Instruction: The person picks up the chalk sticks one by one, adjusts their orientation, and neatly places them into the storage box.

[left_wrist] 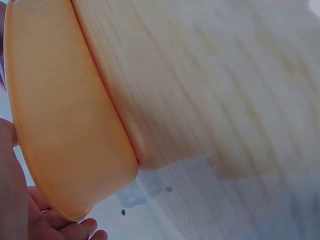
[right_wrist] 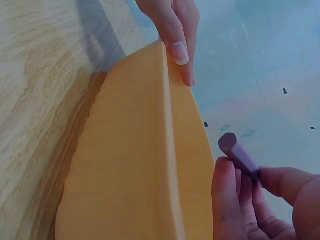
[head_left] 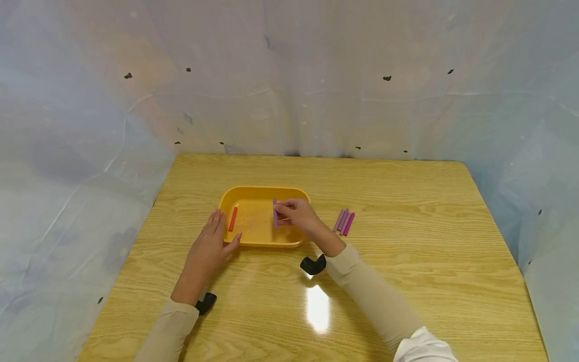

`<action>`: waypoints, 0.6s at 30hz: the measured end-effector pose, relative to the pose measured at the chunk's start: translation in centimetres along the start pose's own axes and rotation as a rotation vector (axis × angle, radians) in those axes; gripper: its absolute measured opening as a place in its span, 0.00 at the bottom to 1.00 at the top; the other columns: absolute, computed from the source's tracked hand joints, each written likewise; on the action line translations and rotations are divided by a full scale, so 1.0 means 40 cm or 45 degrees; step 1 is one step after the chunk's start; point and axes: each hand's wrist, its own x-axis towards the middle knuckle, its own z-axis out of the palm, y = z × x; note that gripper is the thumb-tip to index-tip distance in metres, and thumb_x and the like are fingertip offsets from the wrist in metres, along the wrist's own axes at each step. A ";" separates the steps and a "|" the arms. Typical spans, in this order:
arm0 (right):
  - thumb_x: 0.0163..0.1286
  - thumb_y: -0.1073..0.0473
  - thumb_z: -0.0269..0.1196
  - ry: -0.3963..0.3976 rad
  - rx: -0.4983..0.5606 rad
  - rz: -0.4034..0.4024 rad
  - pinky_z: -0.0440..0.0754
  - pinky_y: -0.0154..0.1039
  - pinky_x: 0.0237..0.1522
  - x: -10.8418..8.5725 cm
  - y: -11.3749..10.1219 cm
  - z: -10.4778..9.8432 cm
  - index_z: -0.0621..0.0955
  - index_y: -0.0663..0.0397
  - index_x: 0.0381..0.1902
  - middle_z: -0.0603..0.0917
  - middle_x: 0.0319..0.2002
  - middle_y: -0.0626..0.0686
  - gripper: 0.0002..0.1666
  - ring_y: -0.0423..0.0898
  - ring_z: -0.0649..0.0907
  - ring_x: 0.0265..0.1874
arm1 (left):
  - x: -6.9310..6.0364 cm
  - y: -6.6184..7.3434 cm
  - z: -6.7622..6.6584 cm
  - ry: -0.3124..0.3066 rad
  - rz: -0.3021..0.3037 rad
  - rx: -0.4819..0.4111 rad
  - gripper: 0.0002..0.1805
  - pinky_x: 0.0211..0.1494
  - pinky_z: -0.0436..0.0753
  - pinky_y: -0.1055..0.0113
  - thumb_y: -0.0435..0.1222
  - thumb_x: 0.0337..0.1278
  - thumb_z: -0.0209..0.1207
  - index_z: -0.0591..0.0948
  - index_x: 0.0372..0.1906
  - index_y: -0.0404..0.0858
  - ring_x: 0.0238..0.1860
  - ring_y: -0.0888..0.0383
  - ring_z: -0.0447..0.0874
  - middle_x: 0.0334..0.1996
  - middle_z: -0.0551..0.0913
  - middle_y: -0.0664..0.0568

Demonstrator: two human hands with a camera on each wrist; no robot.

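Note:
Between the thumb and fingers of my right hand [head_left: 296, 213] is a slim purple stick [head_left: 275, 213], pinched and held over the right half of a yellow tray [head_left: 262, 245]. The right wrist view shows the blunt end of this purple stick [right_wrist: 228, 142] above the fingers. My left hand [head_left: 210, 241] rests at the tray's front left corner, fingers along the left side, thumb reaching over the front rim. A red stick [head_left: 232, 219] lies inside the tray near its left end. The left wrist view shows the outer wall of the tray [left_wrist: 70, 110] beside the left hand.
Several purple and magenta sticks [head_left: 345, 222] lie close together on the wooden table [head_left: 407, 226], right of the tray. Pale sheeting [head_left: 289, 100] hangs behind the table and at its sides. Each wrist wears a black device [head_left: 313, 265].

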 end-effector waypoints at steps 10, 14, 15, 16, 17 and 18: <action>0.68 0.60 0.58 0.022 -0.005 0.071 0.83 0.40 0.38 0.022 0.011 0.029 0.78 0.72 0.48 0.82 0.41 0.62 0.18 0.48 0.84 0.34 | 0.000 -0.004 0.006 -0.003 -0.013 0.003 0.44 0.64 0.61 0.46 0.54 0.60 0.53 0.57 0.68 0.24 0.68 0.39 0.52 0.68 0.54 0.31; 0.68 0.59 0.59 0.029 -0.007 0.083 0.83 0.39 0.38 0.032 0.016 0.039 0.79 0.71 0.46 0.83 0.39 0.61 0.18 0.48 0.84 0.33 | 0.001 -0.005 0.007 0.006 -0.011 0.007 0.44 0.64 0.61 0.46 0.55 0.60 0.52 0.58 0.67 0.25 0.68 0.39 0.53 0.68 0.54 0.31; 0.67 0.59 0.59 0.031 -0.006 0.086 0.83 0.39 0.37 0.034 0.016 0.042 0.80 0.71 0.46 0.83 0.38 0.60 0.17 0.48 0.84 0.33 | 0.001 -0.006 0.007 0.008 -0.013 0.007 0.44 0.64 0.61 0.46 0.55 0.60 0.52 0.58 0.67 0.25 0.68 0.39 0.53 0.68 0.54 0.31; 0.67 0.59 0.59 0.031 -0.011 0.086 0.83 0.39 0.37 0.036 0.017 0.045 0.80 0.70 0.45 0.83 0.37 0.59 0.17 0.48 0.84 0.32 | 0.001 -0.007 0.008 0.006 -0.013 0.007 0.44 0.64 0.61 0.46 0.55 0.60 0.52 0.58 0.68 0.25 0.68 0.39 0.52 0.68 0.54 0.31; 0.68 0.59 0.59 0.036 -0.020 0.082 0.83 0.39 0.36 0.037 0.017 0.049 0.80 0.70 0.45 0.83 0.37 0.59 0.17 0.48 0.84 0.32 | 0.001 -0.008 0.008 0.004 -0.016 0.007 0.44 0.64 0.61 0.46 0.55 0.60 0.52 0.58 0.68 0.25 0.68 0.40 0.52 0.68 0.54 0.32; 0.68 0.59 0.59 0.037 -0.030 0.080 0.83 0.38 0.36 0.039 0.018 0.053 0.80 0.69 0.45 0.83 0.36 0.58 0.16 0.48 0.84 0.32 | 0.002 -0.009 0.009 0.002 -0.019 0.008 0.44 0.64 0.61 0.46 0.56 0.60 0.52 0.58 0.68 0.25 0.68 0.40 0.52 0.68 0.54 0.32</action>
